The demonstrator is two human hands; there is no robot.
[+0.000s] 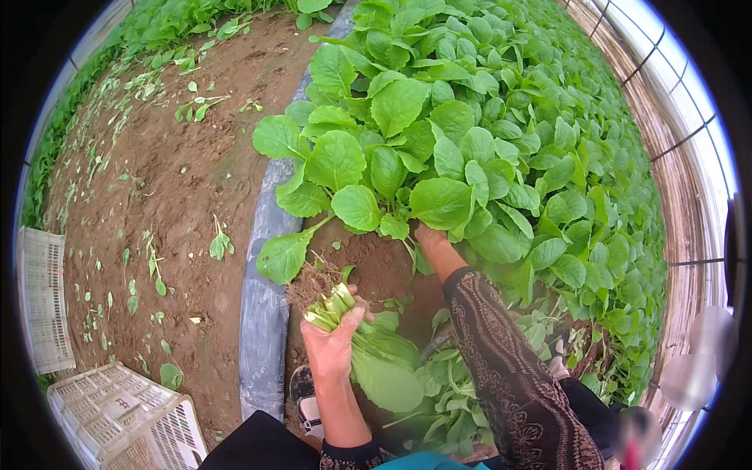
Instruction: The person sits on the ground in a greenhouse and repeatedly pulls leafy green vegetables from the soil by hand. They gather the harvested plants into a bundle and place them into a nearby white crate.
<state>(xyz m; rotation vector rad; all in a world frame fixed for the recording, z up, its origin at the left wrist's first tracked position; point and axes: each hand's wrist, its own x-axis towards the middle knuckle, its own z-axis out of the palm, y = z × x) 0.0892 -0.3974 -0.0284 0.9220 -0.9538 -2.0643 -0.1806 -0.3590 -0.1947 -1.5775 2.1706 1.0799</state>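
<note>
My left hand (335, 346) grips a bunch of leafy greens by the pale stems (330, 308). Tangled brown roots (311, 285) stick out above the fist, while the broad leaves (388, 370) hang down on the other side. Under the leaves at the near edge of the growing bed, my right hand (432, 236) reaches in low by the base of a green plant (442, 202). Foliage covers its fingers, so whether they hold a stem cannot be seen. Bare brown soil (376, 258) shows between the two hands.
A grey plastic-covered strip (267, 235) runs along the bed's left side. Beyond it is soil (194, 153) with scattered leaves. White plastic crates (120, 405) stand lower left. Pulled greens (452, 399) lie by my legs. Greenhouse framing (684, 141) curves along the right.
</note>
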